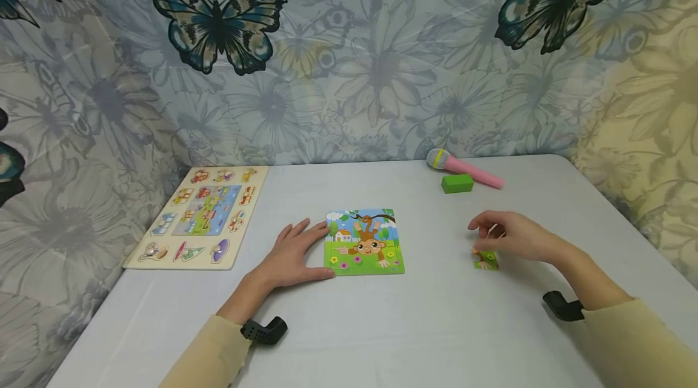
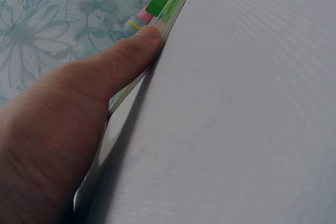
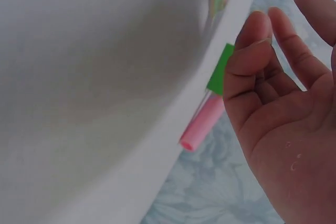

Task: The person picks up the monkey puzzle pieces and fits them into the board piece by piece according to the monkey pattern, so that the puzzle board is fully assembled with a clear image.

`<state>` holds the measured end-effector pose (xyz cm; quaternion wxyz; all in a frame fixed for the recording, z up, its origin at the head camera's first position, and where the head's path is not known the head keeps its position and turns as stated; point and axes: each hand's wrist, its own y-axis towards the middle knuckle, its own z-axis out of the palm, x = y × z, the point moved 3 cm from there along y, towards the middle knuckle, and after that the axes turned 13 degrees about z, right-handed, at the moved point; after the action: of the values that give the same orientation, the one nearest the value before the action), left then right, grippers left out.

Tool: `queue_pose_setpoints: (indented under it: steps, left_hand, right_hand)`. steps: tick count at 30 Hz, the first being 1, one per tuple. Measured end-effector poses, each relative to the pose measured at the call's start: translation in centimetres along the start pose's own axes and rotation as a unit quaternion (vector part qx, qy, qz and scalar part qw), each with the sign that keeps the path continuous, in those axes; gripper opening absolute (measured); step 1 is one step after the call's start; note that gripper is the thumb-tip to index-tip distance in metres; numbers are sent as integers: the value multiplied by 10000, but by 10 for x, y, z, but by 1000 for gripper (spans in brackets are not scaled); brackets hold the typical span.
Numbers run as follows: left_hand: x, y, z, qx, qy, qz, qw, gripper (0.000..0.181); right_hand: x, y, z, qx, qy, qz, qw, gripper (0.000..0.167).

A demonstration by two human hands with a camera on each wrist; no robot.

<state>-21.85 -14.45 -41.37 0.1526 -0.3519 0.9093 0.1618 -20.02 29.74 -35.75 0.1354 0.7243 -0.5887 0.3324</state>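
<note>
A square picture puzzle [image 1: 364, 242] showing a monkey hanging from a branch lies flat on the white table. My left hand [image 1: 294, 254] rests at its left side with the fingers spread. In the left wrist view, the left thumb [image 2: 126, 56] lies against the puzzle's edge. To the right, a small green puzzle piece [image 1: 485, 260] lies on the table, partly covered by my right hand [image 1: 515, 236]. The right hand hovers just above it with loosely bent fingers. In the right wrist view, nothing shows between the right fingers [image 3: 252, 56].
A pink toy microphone [image 1: 469, 170] with a grey head lies at the back right, behind a green block [image 1: 457, 183]. A wooden board [image 1: 199, 218] with several small vehicle pictures lies at the back left. A floral cloth [image 1: 349, 73] with butterflies hangs behind the table.
</note>
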Motion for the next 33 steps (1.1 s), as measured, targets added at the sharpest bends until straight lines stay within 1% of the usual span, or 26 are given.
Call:
queue_pose_setpoints:
  steps: [7,11,15,21,24,27,33]
  left_hand:
    - [0,0,0,-6,-27,-11,10000,93]
    - [1,0,0,19,-1,-11,10000,93]
    - [1,0,0,30,-19,-27,10000,93]
    - [1,0,1,17,-21,-18,10000,93]
    - [1,0,1,33,-2,-19,10000,93]
    - [1,0,1,41,5,-17,10000,93]
    - [0,0,0,28,-6,-22,10000,93]
  right_hand:
    - [-9,-4,5,279,-83,188,9994,40]
    - [-12,-3,8,299,-223,244,9990,43]
    - [-13,-2,10,356,-246,292,9986,45]
    - [-13,-3,11,468,-327,322,9978,44]
    - [-12,-4,10,429,-350,317,9980,43]
    - [-12,-5,10,307,-358,268,9985,42]
    - [-12,-7,8,76,-343,70,9994,33]
